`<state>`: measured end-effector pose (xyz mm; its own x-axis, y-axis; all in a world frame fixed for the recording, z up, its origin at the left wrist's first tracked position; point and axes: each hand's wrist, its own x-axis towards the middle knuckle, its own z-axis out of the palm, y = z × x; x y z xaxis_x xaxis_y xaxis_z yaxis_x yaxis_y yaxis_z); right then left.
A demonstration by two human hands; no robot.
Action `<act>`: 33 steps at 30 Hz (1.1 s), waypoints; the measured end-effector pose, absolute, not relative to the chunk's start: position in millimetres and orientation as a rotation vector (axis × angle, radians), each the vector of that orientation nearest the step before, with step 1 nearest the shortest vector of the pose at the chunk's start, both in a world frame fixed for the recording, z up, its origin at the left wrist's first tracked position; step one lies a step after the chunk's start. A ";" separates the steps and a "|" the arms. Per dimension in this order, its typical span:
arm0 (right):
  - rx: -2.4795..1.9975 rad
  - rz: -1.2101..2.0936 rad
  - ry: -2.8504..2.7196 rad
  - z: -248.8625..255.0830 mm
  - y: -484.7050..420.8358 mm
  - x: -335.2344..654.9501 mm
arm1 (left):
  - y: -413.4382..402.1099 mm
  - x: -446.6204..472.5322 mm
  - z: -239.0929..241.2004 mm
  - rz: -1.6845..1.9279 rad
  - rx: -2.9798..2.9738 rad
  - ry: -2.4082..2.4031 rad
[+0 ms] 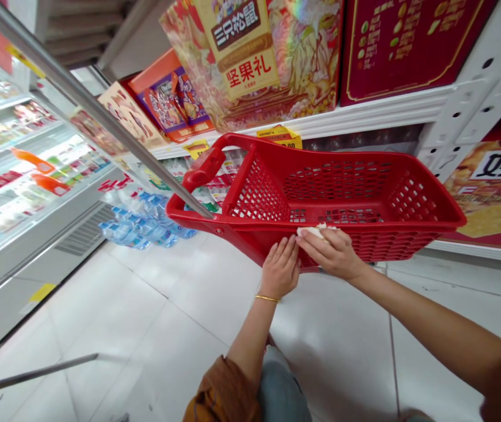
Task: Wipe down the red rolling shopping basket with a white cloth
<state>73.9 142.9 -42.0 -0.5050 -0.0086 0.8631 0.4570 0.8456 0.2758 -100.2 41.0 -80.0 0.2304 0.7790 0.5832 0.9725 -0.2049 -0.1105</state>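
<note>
A red plastic shopping basket point(324, 224) with a lattice of holes and a looped handle fills the middle of the view; nothing shows inside it. My left hand point(280, 266), a gold bracelet at its wrist, rests with stretched fingers against the outside of the basket's near wall. Just to its right, my right hand point(331, 253) pinches a crumpled white tissue point(314, 232) and presses it to that same wall, right under the rim. The two hands almost touch at the fingertips. The right palm is turned away from view.
Gift boxes point(250, 64) stand on a white shelf point(391, 120) behind the basket. A metal pole point(101, 111) slants down to the basket's handle end. Blue-tinted water bottles point(145, 217) lie on the tiled floor, near a refrigerated case point(34, 234) at left. A low metal rail point(34, 372) stands lower left.
</note>
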 end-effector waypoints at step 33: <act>-0.240 -0.355 -2.066 -16.5 121.8 -1.8 | 26.5 -147.0 -56.1 -1.016 -1.632 -1.726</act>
